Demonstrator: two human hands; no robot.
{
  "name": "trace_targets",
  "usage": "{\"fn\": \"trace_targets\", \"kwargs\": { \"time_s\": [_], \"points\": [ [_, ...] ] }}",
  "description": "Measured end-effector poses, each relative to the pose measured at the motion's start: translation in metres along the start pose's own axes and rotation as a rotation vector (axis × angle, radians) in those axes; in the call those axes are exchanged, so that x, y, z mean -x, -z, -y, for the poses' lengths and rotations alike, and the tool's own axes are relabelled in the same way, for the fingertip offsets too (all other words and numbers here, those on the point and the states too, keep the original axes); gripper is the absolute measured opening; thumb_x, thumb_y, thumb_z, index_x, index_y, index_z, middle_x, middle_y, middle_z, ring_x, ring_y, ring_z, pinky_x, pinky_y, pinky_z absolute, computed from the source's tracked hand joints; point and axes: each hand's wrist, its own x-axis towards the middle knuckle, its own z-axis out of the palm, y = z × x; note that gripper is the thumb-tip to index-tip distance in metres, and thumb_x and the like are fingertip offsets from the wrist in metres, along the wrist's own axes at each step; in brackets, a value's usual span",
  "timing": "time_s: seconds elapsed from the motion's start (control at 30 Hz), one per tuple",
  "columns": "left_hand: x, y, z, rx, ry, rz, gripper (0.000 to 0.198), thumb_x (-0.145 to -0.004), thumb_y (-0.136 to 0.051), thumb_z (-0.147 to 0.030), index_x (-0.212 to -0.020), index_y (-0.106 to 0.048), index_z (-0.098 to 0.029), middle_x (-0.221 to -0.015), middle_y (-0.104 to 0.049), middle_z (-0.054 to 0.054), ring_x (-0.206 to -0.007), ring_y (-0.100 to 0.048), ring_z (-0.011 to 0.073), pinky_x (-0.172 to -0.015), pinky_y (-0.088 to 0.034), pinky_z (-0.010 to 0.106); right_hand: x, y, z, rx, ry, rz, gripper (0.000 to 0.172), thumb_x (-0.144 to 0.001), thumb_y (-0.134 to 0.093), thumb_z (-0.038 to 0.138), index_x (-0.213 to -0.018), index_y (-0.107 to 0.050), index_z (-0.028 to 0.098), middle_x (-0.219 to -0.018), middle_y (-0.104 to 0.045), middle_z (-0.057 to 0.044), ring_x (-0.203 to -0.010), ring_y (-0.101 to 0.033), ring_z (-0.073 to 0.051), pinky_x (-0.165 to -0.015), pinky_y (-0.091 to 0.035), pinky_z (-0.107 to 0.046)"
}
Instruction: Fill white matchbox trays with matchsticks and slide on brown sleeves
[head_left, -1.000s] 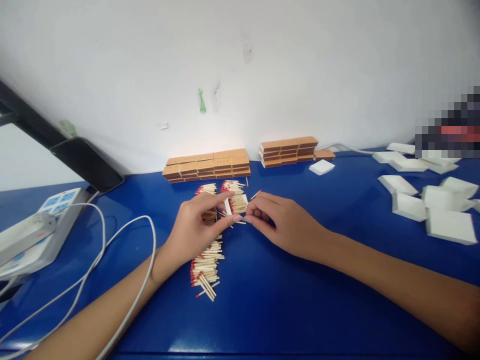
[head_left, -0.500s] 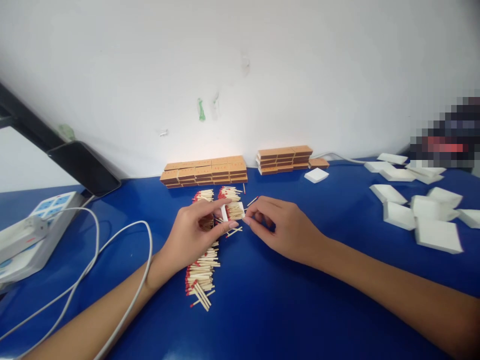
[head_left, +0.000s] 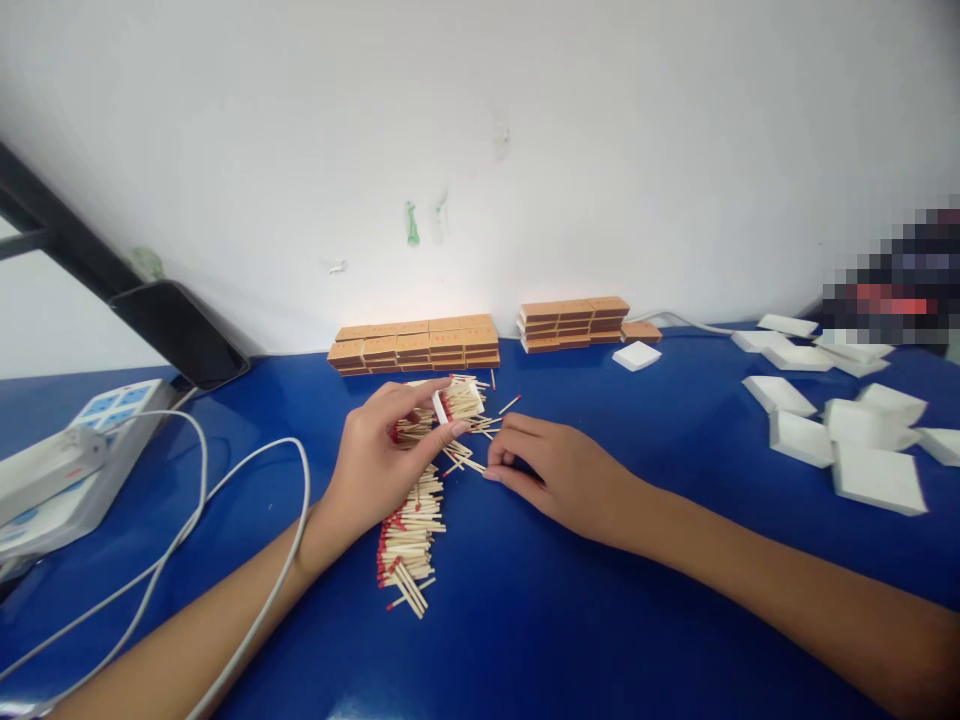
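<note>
My left hand grips a small white tray filled with red-headed matches, thumb at the near side and index finger at the far side. Below it, my right hand pinches the pale end of a match between thumb and index finger. Loose matches lie crosswise between the two hands. A long pile of matches runs under and below my left hand, its red heads mostly to the left. One single match rests on the blue table just above my right fingers.
Orange matchboxes stand in a left stack and a right stack along the wall. White trays lie scattered at the right, one nearer the middle. A power strip, white cable and black phone-like object are at left.
My right hand has moved slightly down, away from the tray. The tray has shifted up and left, and more loose matches show between the hands. The view has shifted slightly.
</note>
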Motion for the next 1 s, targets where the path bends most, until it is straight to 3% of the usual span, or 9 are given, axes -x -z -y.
{"fn": "trace_targets", "kwargs": {
  "time_s": [0.1, 0.2, 0.33, 0.63, 0.83, 1.0],
  "points": [
    [0.000, 0.000, 0.000, 0.009, 0.009, 0.004, 0.040, -0.090, -0.083, -0.037, -0.128, -0.076, -0.026, -0.093, -0.072, 0.002, -0.079, -0.062, 0.0142, -0.076, -0.053, 0.027, 0.000, -0.002, 0.001, 0.011, -0.023, -0.034, 0.006, -0.101, -0.065, 0.024, -0.099, -0.064, 0.020, -0.095, -0.065, -0.002, -0.083, -0.062, -0.017, -0.076, -0.046, -0.031],
    [0.000, -0.001, 0.000, 0.031, 0.038, 0.016, 0.042, -0.089, -0.084, -0.037, -0.129, -0.076, -0.026, -0.095, -0.073, 0.002, -0.079, -0.063, 0.0142, -0.075, -0.054, 0.026, -0.002, -0.007, 0.004, 0.051, -0.031, -0.088, 0.012, -0.099, -0.071, 0.029, -0.102, -0.066, 0.019, -0.095, -0.065, -0.002, -0.082, -0.063, -0.018, -0.075, -0.046, -0.032],
    [0.000, -0.002, 0.002, 0.039, 0.063, 0.027, 0.044, -0.087, -0.085, -0.037, -0.130, -0.076, -0.028, -0.093, -0.071, 0.002, -0.078, -0.063, 0.0141, -0.071, -0.053, 0.025, -0.006, -0.011, 0.008, 0.076, 0.003, -0.124, 0.008, -0.099, -0.068, 0.019, -0.092, -0.065, 0.019, -0.088, -0.063, -0.002, -0.079, -0.060, -0.017, -0.072, -0.044, -0.030],
    [0.000, -0.001, 0.001, 0.006, 0.038, -0.010, 0.042, -0.089, -0.084, -0.039, -0.128, -0.076, -0.027, -0.092, -0.072, 0.002, -0.078, -0.063, 0.0146, -0.076, -0.054, 0.028, -0.005, 0.004, 0.001, 0.136, -0.025, 0.050, 0.013, -0.103, -0.059, 0.014, -0.091, -0.060, 0.019, -0.094, -0.064, -0.002, -0.078, -0.061, -0.016, -0.070, -0.044, -0.029],
    [0.001, -0.001, 0.000, 0.023, 0.038, 0.005, 0.043, -0.089, -0.084, -0.039, -0.129, -0.076, -0.026, -0.089, -0.070, 0.002, -0.077, -0.062, 0.0146, -0.074, -0.053, 0.027, -0.005, 0.002, 0.006, 0.123, -0.039, 0.008, 0.007, -0.103, -0.064, 0.024, -0.103, -0.061, 0.018, -0.096, -0.065, -0.003, -0.080, -0.062, -0.017, -0.073, -0.046, -0.031],
    [0.001, -0.003, -0.001, 0.023, 0.036, 0.011, 0.042, -0.088, -0.084, -0.038, -0.128, -0.077, -0.025, -0.094, -0.072, 0.003, -0.079, -0.062, 0.0148, -0.075, -0.053, 0.027, -0.008, 0.001, 0.009, 0.108, -0.016, 0.040, 0.010, -0.104, -0.061, 0.019, -0.094, -0.061, 0.019, -0.096, -0.066, -0.002, -0.078, -0.061, -0.016, -0.071, -0.045, -0.029]
  ]
}}
